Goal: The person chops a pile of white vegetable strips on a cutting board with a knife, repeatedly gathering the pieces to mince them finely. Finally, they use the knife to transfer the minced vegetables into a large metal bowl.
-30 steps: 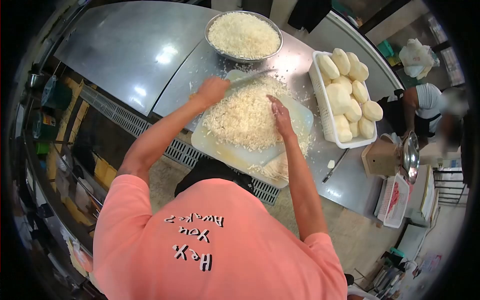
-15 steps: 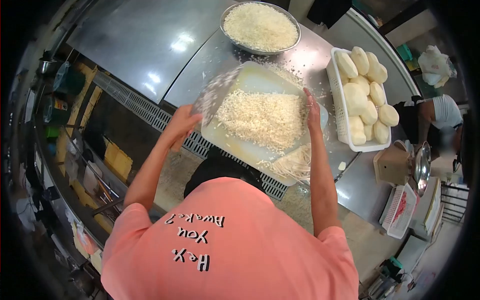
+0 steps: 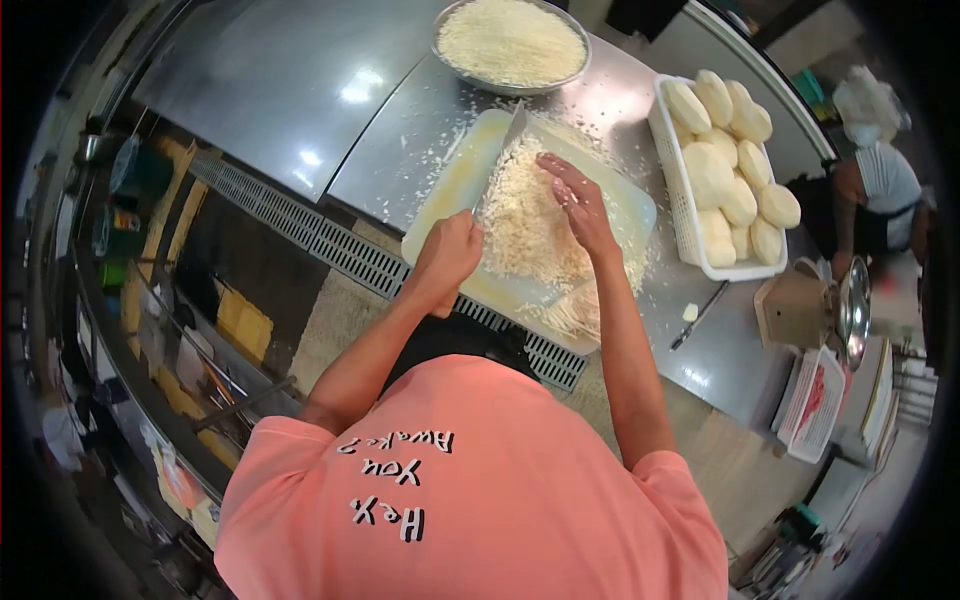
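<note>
My left hand (image 3: 448, 256) is closed around the handle of a cleaver (image 3: 503, 150). Its blade stands on edge along the left side of a heap of finely chopped pale vegetable (image 3: 525, 225). My right hand (image 3: 582, 205) holds nothing; its fingers are stretched out over the right part of the heap, seemingly touching it. Beneath everything lies a cutting board (image 3: 450, 180), set at an angle on the metal table. At the board's near right edge sit some thin uncut strips (image 3: 575, 310), partly behind my right forearm.
A metal bowl (image 3: 440, 52) piled with chopped bits stands beyond the board. On the right, a white basket (image 3: 692, 235) holds several peeled pale vegetables (image 3: 710, 172). A thin dark-handled tool (image 3: 700, 318) lies nearby. Another person (image 3: 885, 185) is at the far right.
The cleaver has moved from a blurred, raised position at the left to the heap's left side. My right hand has shifted from the board's right edge onto the heap, which is now narrower.
</note>
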{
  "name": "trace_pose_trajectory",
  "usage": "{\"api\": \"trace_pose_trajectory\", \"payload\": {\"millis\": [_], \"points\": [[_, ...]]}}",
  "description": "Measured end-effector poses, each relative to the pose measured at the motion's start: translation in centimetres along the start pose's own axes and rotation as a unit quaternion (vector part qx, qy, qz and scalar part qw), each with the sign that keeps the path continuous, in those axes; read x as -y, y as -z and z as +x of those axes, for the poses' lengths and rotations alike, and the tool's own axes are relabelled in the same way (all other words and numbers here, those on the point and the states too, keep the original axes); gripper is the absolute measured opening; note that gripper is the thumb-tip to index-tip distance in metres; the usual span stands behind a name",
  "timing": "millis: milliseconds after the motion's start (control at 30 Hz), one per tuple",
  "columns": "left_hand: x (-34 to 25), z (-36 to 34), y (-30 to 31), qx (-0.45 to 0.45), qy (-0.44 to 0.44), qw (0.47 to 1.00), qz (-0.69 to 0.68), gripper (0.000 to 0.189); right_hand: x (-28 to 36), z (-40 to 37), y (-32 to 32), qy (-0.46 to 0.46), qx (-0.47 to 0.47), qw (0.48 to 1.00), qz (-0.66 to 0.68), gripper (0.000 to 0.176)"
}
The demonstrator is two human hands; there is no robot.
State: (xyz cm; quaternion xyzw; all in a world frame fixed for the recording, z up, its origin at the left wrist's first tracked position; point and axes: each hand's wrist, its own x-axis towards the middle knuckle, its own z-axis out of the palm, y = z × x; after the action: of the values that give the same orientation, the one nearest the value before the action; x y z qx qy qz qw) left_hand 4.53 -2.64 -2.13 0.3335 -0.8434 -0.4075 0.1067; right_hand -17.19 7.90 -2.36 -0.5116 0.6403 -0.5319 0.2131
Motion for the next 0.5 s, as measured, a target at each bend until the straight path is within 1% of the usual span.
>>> {"api": "trace_pose_trajectory", "payload": {"millis": [33, 100, 133, 167, 200, 233, 300, 333, 367, 433, 467, 500], "points": [[-2.0, -0.4, 0.9, 0.01, -0.009, 1.0, 0.002, 0.02, 0.6, -0.7, 0.7, 0.037, -0.037, 0.998, -0.029, 0.036], [-5.4, -1.8, 1.9, 0.025, 0.001, 0.999, 0.044, 0.016, 1.3, -2.8, 2.7, 0.034, -0.072, 0.995, -0.058, 0.036], [-4.6, -1.1, 0.2, 0.033, -0.008, 0.998, 0.046, 0.016, 1.7, -4.0, 3.6, 0.005, -0.082, 0.991, -0.109, 0.038], [-2.6, 0.2, -2.5, 0.069, -0.029, 0.993, 0.096, 0.017, 2.1, -5.3, 4.3, -0.023, -0.09, 0.983, -0.159, 0.04], [-1.6, 1.2, -3.9, 0.103, -0.049, 0.983, 0.145, 0.019, 2.1, -6.8, 5.0, -0.077, -0.067, 0.979, -0.178, 0.053], [-2.4, 1.8, -3.5, 0.105, -0.054, 0.982, 0.145, 0.019, 1.9, -8.4, 5.2, -0.078, -0.072, 0.978, -0.18, 0.053], [-4.7, 3.2, -2.2, 0.172, -0.022, 0.974, 0.143, 0.024, 0.6, -11.5, 5.3, -0.17, -0.029, 0.946, -0.273, 0.069], [-5.7, 2.6, -0.8, 0.16, -0.046, 0.979, 0.12, 0.023, 0.3, -13.0, 5.3, -0.214, -0.009, 0.944, -0.252, 0.088], [-6.1, 1.6, -0.5, 0.17, -0.05, 0.976, 0.123, 0.023, 0.2, -14.8, 5.0, -0.222, -0.016, 0.943, -0.249, 0.088], [-6.4, 0.1, -0.1, 0.084, -0.092, 0.986, 0.107, 0.018, 1.1, -16.8, 3.7, -0.207, -0.01, 0.94, -0.271, 0.102], [-5.2, 0.1, -1.1, 0.082, -0.099, 0.985, 0.119, 0.019, 0.4, -17.7, 2.8, -0.166, -0.018, 0.94, -0.298, 0.113], [-3.4, 0.9, -2.5, 0.086, -0.102, 0.984, 0.12, 0.019, 0.8, -18.2, 2.1, -0.17, -0.022, 0.939, -0.297, 0.113]]}}
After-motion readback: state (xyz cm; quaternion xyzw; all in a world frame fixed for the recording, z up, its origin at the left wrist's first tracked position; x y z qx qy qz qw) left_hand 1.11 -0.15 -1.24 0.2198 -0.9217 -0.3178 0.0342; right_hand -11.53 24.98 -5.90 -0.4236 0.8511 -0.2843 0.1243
